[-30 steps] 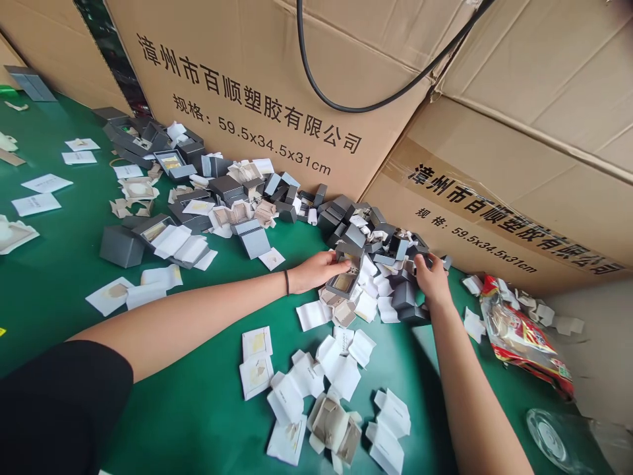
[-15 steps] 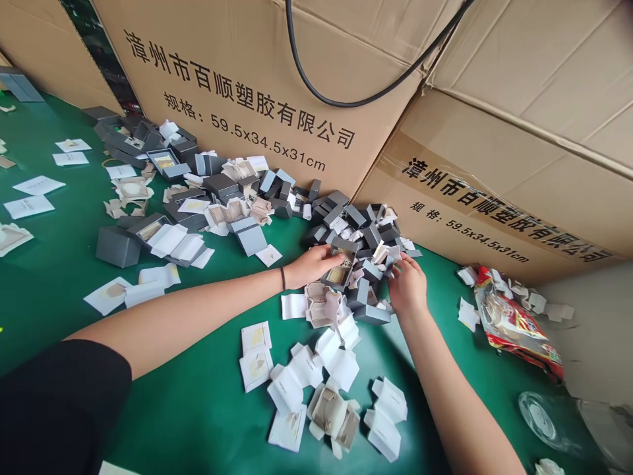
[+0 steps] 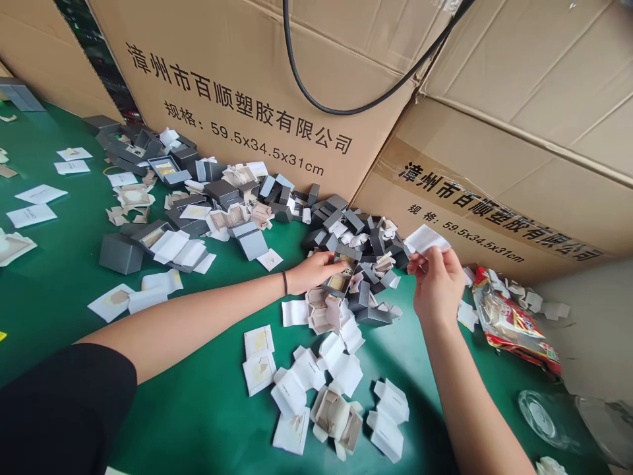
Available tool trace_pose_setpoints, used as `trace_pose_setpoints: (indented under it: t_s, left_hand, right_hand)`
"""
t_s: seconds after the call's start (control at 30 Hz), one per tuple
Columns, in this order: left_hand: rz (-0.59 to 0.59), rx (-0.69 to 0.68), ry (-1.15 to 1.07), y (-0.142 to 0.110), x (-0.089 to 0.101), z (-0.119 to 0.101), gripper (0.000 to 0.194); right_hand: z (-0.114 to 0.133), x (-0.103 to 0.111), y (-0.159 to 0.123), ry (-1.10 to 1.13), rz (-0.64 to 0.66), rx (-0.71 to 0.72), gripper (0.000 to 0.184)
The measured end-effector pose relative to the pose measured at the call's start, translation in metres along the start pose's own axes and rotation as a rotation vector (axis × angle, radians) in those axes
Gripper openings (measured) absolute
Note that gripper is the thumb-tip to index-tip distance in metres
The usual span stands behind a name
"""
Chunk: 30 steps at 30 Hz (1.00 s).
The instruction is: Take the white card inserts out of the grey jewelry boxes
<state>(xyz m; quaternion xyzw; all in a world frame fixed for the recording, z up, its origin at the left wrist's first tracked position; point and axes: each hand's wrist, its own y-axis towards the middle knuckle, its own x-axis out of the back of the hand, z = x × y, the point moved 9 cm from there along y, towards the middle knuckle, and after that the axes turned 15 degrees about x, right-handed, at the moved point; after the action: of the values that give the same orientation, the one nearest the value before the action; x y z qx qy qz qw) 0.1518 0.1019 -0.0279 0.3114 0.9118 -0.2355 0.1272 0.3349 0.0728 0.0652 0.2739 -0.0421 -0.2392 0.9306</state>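
Big carton [image 3: 267, 145]: stands upright at the back of the green table [image 3: 188, 422]; its contents are hidden.
Left hand [image 3: 324, 272]: gripping an open gray box [image 3: 341, 282], thumb over its edge, in front of the big carton's right end.
Held box's inside: a pale, yellowish lining shows; finer detail is too small to tell.
Right hand [image 3: 438, 280]: fingers pinching a white paper [image 3: 427, 237], to the right of the big carton's near corner.
Box heap [image 3: 352, 220]: gray boxes jumbled with white paper bits, against that same corner.
Framed box [image 3: 171, 169]: open before the big carton's left part, something yellow inside.
Paper-filled box [image 3: 165, 239]: farther forward of the big carton, folded white sheets lying over its opening.
Loose papers [image 3: 311, 369]: opened out, well forward of the big carton.
Red bag [image 3: 517, 323]: right of the big carton, pale contents visible through its clear part.
Plastic tub [image 3: 541, 419]: clear, farther forward and right of the big carton.
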Motion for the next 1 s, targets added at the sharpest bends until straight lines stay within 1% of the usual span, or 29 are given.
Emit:
trace_pose_setpoints:
  t_s: [0.07, 0.13, 0.17, 0.23, 0.3, 0.37, 0.43, 0.47, 0.5, 0.57, 0.67, 0.73, 0.8, 0.9, 0.97, 1.0]
  left_hand:
    - [0.035, 0.030, -0.011, -0.002, -0.004, 0.002, 0.033]
    - [0.068, 0.059, -0.037, -0.004, -0.005, 0.004, 0.031]
    - [0.060, 0.064, -0.049, -0.005, -0.002, 0.005, 0.030]
    - [-0.018, 0.034, -0.061, -0.007, 0.009, 0.004, 0.030]
    - [-0.141, -0.059, -0.031, -0.010, 0.024, -0.003, 0.028]
    - [-0.225, -0.146, 0.039, -0.013, 0.032, -0.010, 0.027]
    - [-0.235, -0.178, 0.107, -0.013, 0.031, -0.014, 0.027]
    - [-0.225, -0.180, 0.129, -0.013, 0.030, -0.015, 0.028]
    - [-0.215, -0.180, 0.145, -0.013, 0.028, -0.015, 0.028]
    - [-0.212, -0.183, 0.166, -0.013, 0.026, -0.017, 0.029]
    - [-0.217, -0.187, 0.170, -0.012, 0.026, -0.017, 0.029]
    - [-0.217, -0.188, 0.156, -0.011, 0.026, -0.016, 0.030]
    - [-0.221, -0.175, 0.134, -0.010, 0.028, -0.013, 0.030]
    - [-0.237, -0.150, 0.131, -0.009, 0.030, -0.012, 0.030]
    - [-0.236, -0.160, 0.163, -0.010, 0.028, -0.014, 0.028]
    - [-0.227, -0.171, 0.182, -0.010, 0.027, -0.015, 0.027]
  right_hand:
    - [0.023, -0.027, -0.022, 0.106, 0.112, 0.000, 0.020]
    - [0.032, -0.048, -0.048, 0.113, 0.226, 0.041, 0.023]
    - [0.034, -0.056, -0.059, 0.068, 0.281, 0.106, 0.025]
    - [0.034, -0.064, -0.073, -0.123, 0.344, 0.321, 0.022]
    - [0.034, -0.070, -0.082, -0.273, 0.417, 0.562, 0.015]
    - [0.039, -0.081, -0.094, -0.406, 0.552, 0.854, 0.011]
    - [0.044, -0.092, -0.112, -0.516, 0.700, 1.132, 0.011]
    - [0.045, -0.096, -0.119, -0.556, 0.751, 1.233, 0.011]
    - [0.046, -0.098, -0.123, -0.586, 0.772, 1.287, 0.011]
    - [0.045, -0.098, -0.121, -0.615, 0.753, 1.273, 0.010]
    - [0.037, -0.097, -0.112, -0.581, 0.718, 1.139, 0.009]
    - [0.032, -0.096, -0.108, -0.572, 0.711, 1.099, 0.011]
    - [0.030, -0.096, -0.111, -0.595, 0.733, 1.146, 0.011]
    - [0.031, -0.100, -0.121, -0.598, 0.808, 1.261, 0.009]
    - [0.033, -0.101, -0.125, -0.532, 0.838, 1.266, 0.010]
    - [0.034, -0.100, -0.124, -0.484, 0.839, 1.236, 0.012]
